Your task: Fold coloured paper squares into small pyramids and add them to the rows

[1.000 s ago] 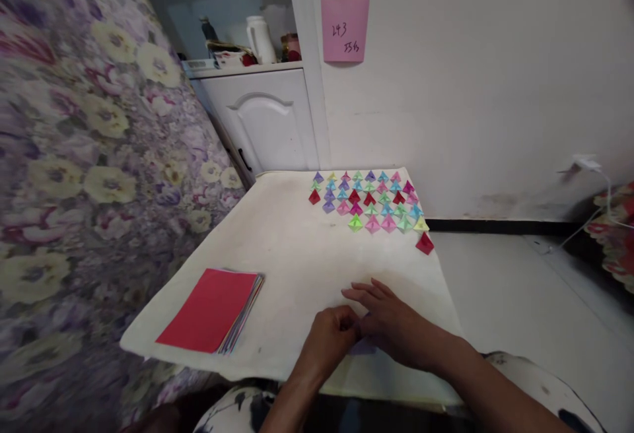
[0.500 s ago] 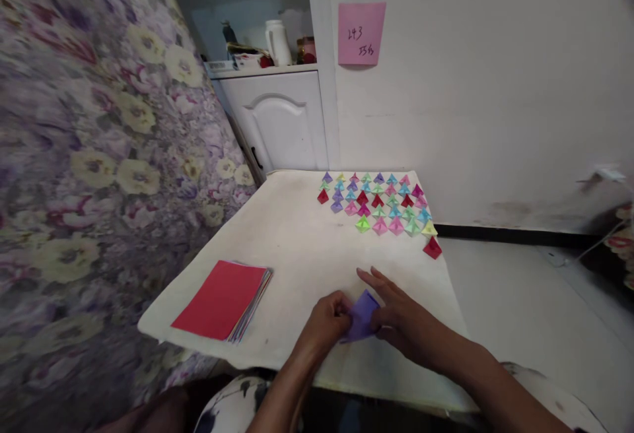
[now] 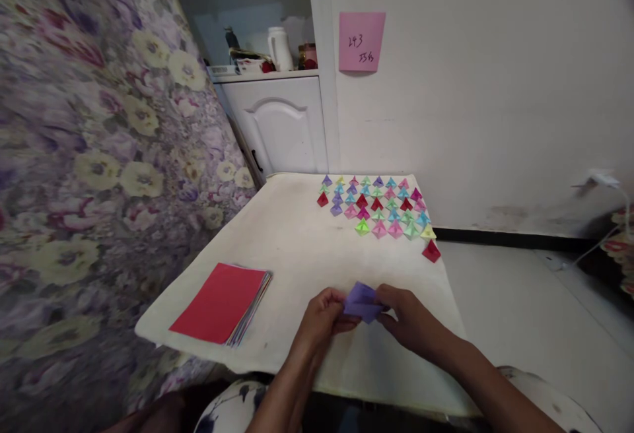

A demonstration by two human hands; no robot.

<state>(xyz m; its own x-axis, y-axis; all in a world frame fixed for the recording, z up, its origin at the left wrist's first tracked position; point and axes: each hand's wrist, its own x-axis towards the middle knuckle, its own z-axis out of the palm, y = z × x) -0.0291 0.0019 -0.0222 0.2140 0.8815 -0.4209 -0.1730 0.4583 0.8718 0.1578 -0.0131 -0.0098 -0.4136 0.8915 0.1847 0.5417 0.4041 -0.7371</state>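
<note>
A purple piece of folded paper (image 3: 361,302) is held between my two hands over the near part of the table. On its left side, my left hand (image 3: 324,315) is closed with thumb and fingers pinching the edge. My right hand (image 3: 402,314) grips the opposite corner, its fingers partly hidden behind the paper. Beyond the hands, several small folded paper pieces (image 3: 377,205) in many colours stand in rows on the far right of the table. A single red folded piece (image 3: 431,251) lies closest to the table's right edge.
A stack of coloured paper with a red sheet (image 3: 220,302) on top lies at the table's left. The cream-covered table (image 3: 282,241) abuts a white cabinet (image 3: 282,123) and wall. A floral curtain (image 3: 113,175) hangs on the left. A pink note (image 3: 362,41) is on the wall.
My right hand's raised fingers have come down and closed on the paper's right side. The purple paper has been lifted and turned, so its folded band faces me.
</note>
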